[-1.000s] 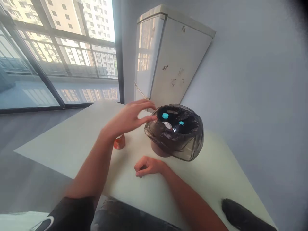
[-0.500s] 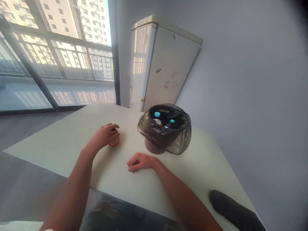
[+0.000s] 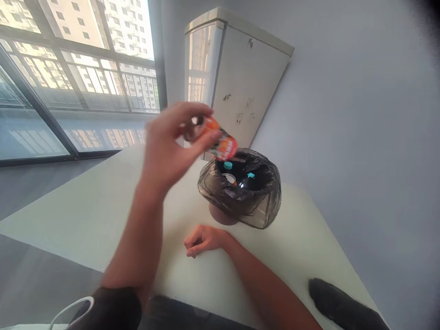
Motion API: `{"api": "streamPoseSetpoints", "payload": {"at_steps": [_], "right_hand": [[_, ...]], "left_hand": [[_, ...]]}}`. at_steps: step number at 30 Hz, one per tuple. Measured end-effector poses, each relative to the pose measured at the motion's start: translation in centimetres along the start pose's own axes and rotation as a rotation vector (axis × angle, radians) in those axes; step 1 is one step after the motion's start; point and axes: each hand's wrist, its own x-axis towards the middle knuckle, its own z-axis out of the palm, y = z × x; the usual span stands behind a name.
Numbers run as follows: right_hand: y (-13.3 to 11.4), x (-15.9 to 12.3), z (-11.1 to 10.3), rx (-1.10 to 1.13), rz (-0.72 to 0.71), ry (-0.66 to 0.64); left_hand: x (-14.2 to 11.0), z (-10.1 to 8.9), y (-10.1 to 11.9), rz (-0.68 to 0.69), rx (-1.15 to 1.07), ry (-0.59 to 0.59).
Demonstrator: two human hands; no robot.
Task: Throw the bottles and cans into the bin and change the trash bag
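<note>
My left hand point(image 3: 172, 142) is raised above the table, its fingers wrapped round an orange can point(image 3: 215, 137) that tilts toward a small bin. The bin point(image 3: 240, 192) is lined with a dark plastic bag and holds bottles with teal caps point(image 3: 228, 165) and a white lid. The can hangs just left of and above the bin's rim. On the white table point(image 3: 103, 215), in front of the bin, my right hand point(image 3: 202, 239) rests with its fingers curled in a loose fist, nothing visible in it.
A white fridge point(image 3: 237, 87) stands against the grey wall behind the table. Large windows point(image 3: 68, 82) fill the left side. A dark object point(image 3: 343, 307) lies at the table's near right corner. A white cable point(image 3: 68, 309) shows by my left sleeve.
My left hand dropped from the bin to the orange can on the table, gripped it, and has lifted it up beside the bin. My right hand stayed put.
</note>
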Motion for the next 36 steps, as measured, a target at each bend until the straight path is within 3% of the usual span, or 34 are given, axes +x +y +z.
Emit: {"api": "streamPoseSetpoints", "payload": {"at_steps": [6, 11, 21, 26, 32, 34, 36], "right_hand": [[0.5, 0.1, -0.1, -0.011, -0.048, -0.046], [0.1, -0.1, -0.1, -0.002, -0.032, -0.038], [0.2, 0.1, 0.0, -0.016, 0.026, -0.067], [0.3, 0.2, 0.0, 0.040, -0.002, -0.075], [1.1, 0.0, 0.2, 0.134, -0.067, -0.042], [1.3, 0.0, 0.3, 0.127, -0.058, -0.055], [1.3, 0.0, 0.2, 0.108, -0.025, -0.063]], "left_hand": [[-1.2, 7.2, -1.3, 0.068, -0.111, -0.250], [-1.9, 9.6, -2.8, 0.043, -0.142, -0.451], [-1.2, 8.3, -2.9, -0.002, -0.081, -0.610], [-0.7, 7.3, -2.3, -0.060, -0.039, -0.514], [-0.8, 6.7, -3.8, -0.397, 0.080, -0.342], [-1.3, 6.5, -5.1, -0.521, 0.163, -0.372], [-1.7, 6.5, -6.6, -0.621, 0.224, -0.477]]}}
